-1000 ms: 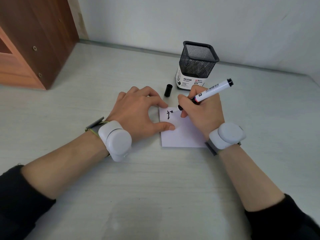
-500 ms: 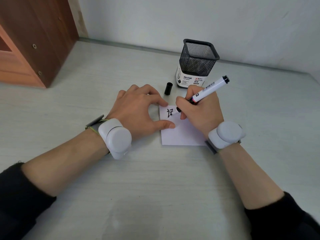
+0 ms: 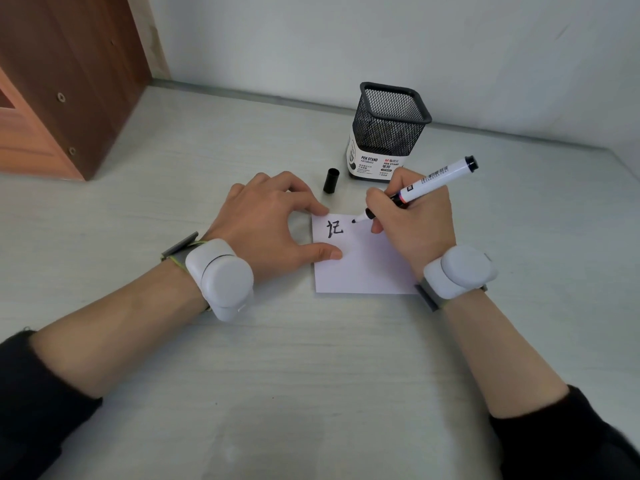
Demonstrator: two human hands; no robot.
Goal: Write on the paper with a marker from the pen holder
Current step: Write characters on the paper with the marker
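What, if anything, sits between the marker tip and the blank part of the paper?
Nothing visible. The right hand holds the marker with its tip at the paper, right of the written character; the left hand pins the left edge.

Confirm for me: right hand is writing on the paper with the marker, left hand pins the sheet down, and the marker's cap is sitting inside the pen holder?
Not quite. The head view shows the black cap lying on the table just left of the pen holder, not inside it. The rest holds: the right hand writes on the paper with the marker, and the left hand pins the sheet.
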